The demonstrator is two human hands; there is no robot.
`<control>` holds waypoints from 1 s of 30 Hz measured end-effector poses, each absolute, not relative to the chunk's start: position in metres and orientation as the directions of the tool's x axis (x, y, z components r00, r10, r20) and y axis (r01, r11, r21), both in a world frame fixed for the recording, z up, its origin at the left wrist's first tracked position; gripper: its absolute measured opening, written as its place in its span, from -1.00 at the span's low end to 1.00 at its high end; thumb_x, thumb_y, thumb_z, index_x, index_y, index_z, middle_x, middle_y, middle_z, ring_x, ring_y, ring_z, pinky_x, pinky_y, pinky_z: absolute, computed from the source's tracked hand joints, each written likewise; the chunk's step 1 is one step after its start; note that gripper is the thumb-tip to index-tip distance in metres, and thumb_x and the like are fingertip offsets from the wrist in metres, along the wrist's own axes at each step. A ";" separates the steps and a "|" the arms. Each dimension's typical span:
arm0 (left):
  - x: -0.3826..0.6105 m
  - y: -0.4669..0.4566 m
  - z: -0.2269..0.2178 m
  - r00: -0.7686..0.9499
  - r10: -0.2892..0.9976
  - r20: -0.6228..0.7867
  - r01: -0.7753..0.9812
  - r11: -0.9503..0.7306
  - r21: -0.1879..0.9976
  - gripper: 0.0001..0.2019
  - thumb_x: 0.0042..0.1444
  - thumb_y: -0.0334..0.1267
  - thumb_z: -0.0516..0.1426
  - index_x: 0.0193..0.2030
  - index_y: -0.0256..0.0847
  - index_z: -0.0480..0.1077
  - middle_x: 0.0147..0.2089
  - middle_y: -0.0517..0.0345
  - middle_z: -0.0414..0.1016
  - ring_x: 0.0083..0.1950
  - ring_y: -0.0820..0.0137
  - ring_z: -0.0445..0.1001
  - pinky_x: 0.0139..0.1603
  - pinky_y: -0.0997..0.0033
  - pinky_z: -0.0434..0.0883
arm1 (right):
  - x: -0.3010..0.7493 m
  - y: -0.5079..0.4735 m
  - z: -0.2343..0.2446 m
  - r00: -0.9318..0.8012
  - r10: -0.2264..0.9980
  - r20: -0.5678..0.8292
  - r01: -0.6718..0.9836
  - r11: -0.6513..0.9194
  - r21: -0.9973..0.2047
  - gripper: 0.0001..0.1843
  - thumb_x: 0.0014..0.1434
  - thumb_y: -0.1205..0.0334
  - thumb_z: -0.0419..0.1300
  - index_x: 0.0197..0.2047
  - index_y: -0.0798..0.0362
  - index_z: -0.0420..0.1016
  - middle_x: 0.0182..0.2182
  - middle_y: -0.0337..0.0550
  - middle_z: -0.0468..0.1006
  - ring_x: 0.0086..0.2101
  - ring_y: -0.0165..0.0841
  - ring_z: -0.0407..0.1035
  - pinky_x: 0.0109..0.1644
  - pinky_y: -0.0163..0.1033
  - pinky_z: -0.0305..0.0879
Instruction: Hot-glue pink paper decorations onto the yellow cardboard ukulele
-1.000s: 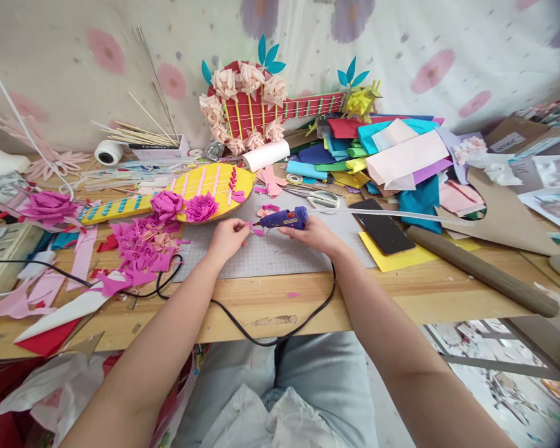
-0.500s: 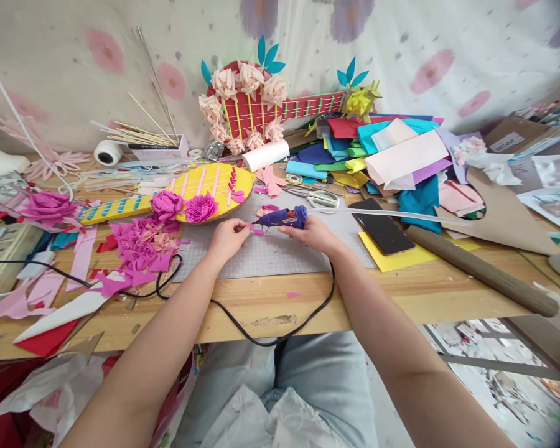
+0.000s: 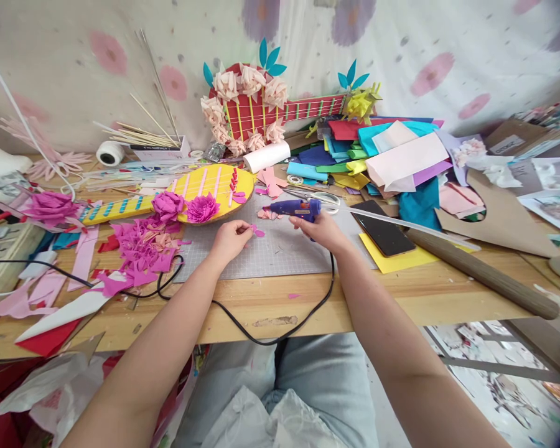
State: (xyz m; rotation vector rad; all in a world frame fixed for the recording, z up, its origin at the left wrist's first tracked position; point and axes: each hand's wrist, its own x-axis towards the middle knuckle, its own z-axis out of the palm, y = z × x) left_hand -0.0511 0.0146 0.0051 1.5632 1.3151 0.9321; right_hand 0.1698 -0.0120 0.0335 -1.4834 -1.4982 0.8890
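Note:
My right hand (image 3: 321, 229) grips a blue hot glue gun (image 3: 294, 210) with its nozzle pointing left, over a grey cutting mat (image 3: 280, 252). A clear glue stick (image 3: 401, 221) sticks out of its back toward the right. My left hand (image 3: 231, 239) pinches a small magenta paper petal (image 3: 256, 231) just above the mat. A gap now separates the nozzle from the petal. Just behind lies a yellow paper guitar (image 3: 205, 186) with magenta paper flowers (image 3: 182, 206) on it.
Magenta paper scraps (image 3: 137, 252) lie left of the mat. The gun's black cord (image 3: 261, 333) loops over the table's front edge. Scissors (image 3: 317, 198), a black phone (image 3: 381, 235), a brown cardboard tube (image 3: 480, 272), stacked coloured paper (image 3: 382, 155) and a red paper guitar (image 3: 256, 109) crowd the back and right.
My right hand has pulled the glue gun up and to the right, away from the petal. My left hand still holds the petal in about the same place.

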 end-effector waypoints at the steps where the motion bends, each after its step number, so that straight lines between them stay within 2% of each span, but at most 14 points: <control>1: -0.051 0.015 0.005 0.158 0.987 0.013 0.332 -0.066 0.941 -0.82 -0.11 -0.16 0.19 -0.46 -0.25 0.44 -0.52 0.21 0.38 -0.54 0.51 0.30 -0.58 0.51 0.34 | 0.174 -0.010 0.033 0.107 0.990 0.090 0.407 0.039 -0.913 -0.51 -0.11 -0.20 0.23 -0.37 0.12 0.48 -0.63 -0.25 0.38 -0.59 -0.48 0.20 -0.50 -0.32 0.18; 4: -0.051 0.016 0.002 0.153 0.988 0.031 0.303 -0.076 0.950 -0.80 -0.11 -0.13 0.20 -0.46 -0.25 0.45 -0.54 0.22 0.35 -0.54 0.52 0.28 -0.59 0.52 0.34 | 0.187 -0.001 0.026 0.337 0.933 0.126 0.436 -0.036 -0.899 -0.47 -0.11 -0.22 0.22 -0.38 0.14 0.50 -0.58 -0.18 0.43 -0.56 -0.42 0.26 -0.47 -0.29 0.21; 7: -0.049 0.015 0.000 0.149 0.987 0.055 0.251 -0.091 0.964 -0.78 -0.11 -0.11 0.20 -0.45 -0.25 0.46 -0.56 0.23 0.33 -0.55 0.53 0.26 -0.60 0.53 0.33 | 0.196 0.009 0.015 0.445 0.882 0.154 0.505 -0.105 -0.857 -0.44 -0.12 -0.24 0.20 -0.36 0.15 0.52 -0.50 -0.08 0.50 -0.45 -0.29 0.37 -0.37 -0.22 0.27; 11: -0.043 0.008 0.006 0.134 0.988 0.073 0.093 -0.086 0.992 -0.73 -0.15 -0.08 0.23 -0.39 -0.26 0.50 -0.51 0.19 0.40 -0.53 0.53 0.27 -0.60 0.53 0.32 | 0.196 0.017 0.008 0.451 0.881 0.144 0.616 -0.190 -0.765 -0.46 -0.07 -0.19 0.19 -0.31 0.17 0.52 -0.39 0.03 0.55 -0.31 -0.15 0.43 -0.24 -0.14 0.29; 16: -0.039 -0.001 0.015 0.139 0.988 0.064 -0.054 -0.057 0.997 -0.74 -0.19 -0.11 0.28 -0.39 -0.25 0.54 -0.47 0.17 0.44 -0.53 0.56 0.25 -0.61 0.54 0.29 | 0.191 0.013 0.014 0.401 0.910 0.108 0.710 -0.234 -0.665 -0.47 0.01 -0.19 0.14 -0.26 0.16 0.49 -0.34 0.06 0.55 -0.27 -0.15 0.43 -0.21 -0.14 0.27; 20: -0.039 -0.002 0.019 0.076 0.996 -0.037 -0.180 0.050 0.982 -0.71 -0.27 -0.12 0.32 -0.39 -0.25 0.55 -0.50 0.20 0.40 -0.53 0.59 0.22 -0.61 0.56 0.26 | 0.195 -0.003 0.029 0.398 0.884 0.245 0.836 -0.240 -0.493 -0.53 -0.06 -0.14 0.22 -0.28 0.11 0.43 -0.28 0.06 0.51 -0.19 -0.13 0.37 -0.15 -0.13 0.22; 22: -0.038 -0.002 0.021 0.062 0.993 -0.101 -0.267 0.114 0.957 -0.70 -0.31 -0.15 0.34 -0.39 -0.26 0.55 -0.54 0.23 0.33 -0.55 0.63 0.17 -0.63 0.61 0.19 | 0.196 -0.013 0.038 0.422 0.868 0.260 0.853 -0.283 -0.439 -0.60 -0.10 -0.11 0.25 -0.37 0.07 0.38 -0.35 0.00 0.48 -0.23 -0.15 0.35 -0.18 -0.13 0.20; 24: -0.037 -0.003 0.023 0.086 0.985 -0.150 -0.357 0.171 0.918 -0.69 -0.33 -0.18 0.35 -0.39 -0.28 0.55 -0.57 0.27 0.26 -0.59 0.67 0.10 -0.67 0.65 0.07 | 0.191 -0.021 0.044 0.409 0.899 0.159 0.834 -0.297 -0.465 -0.64 -0.08 -0.08 0.25 -0.48 0.04 0.31 -0.49 -0.12 0.43 -0.36 -0.23 0.33 -0.27 -0.17 0.17; 27: -0.035 -0.006 0.026 0.138 0.971 -0.194 -0.439 0.235 0.867 -0.69 -0.33 -0.21 0.36 -0.39 -0.31 0.53 -0.58 0.32 0.19 -0.62 0.72 0.02 -0.69 0.67 -0.06 | 0.169 -0.024 0.044 0.218 0.976 0.007 0.718 -0.156 -0.678 -0.65 -0.08 -0.04 0.25 -0.54 0.03 0.25 -0.59 -0.26 0.35 -0.50 -0.39 0.24 -0.39 -0.25 0.11; 30: -0.033 -0.008 0.027 0.151 0.967 -0.207 -0.466 0.254 0.848 -0.70 -0.31 -0.22 0.35 -0.37 -0.31 0.53 -0.61 0.36 0.13 -0.64 0.73 -0.02 -0.69 0.66 -0.09 | 0.135 -0.018 0.037 0.026 0.998 0.050 0.355 0.038 -0.934 -0.68 -0.11 -0.02 0.28 -0.44 0.03 0.32 -0.53 -0.29 0.39 -0.49 -0.45 0.25 -0.41 -0.29 0.16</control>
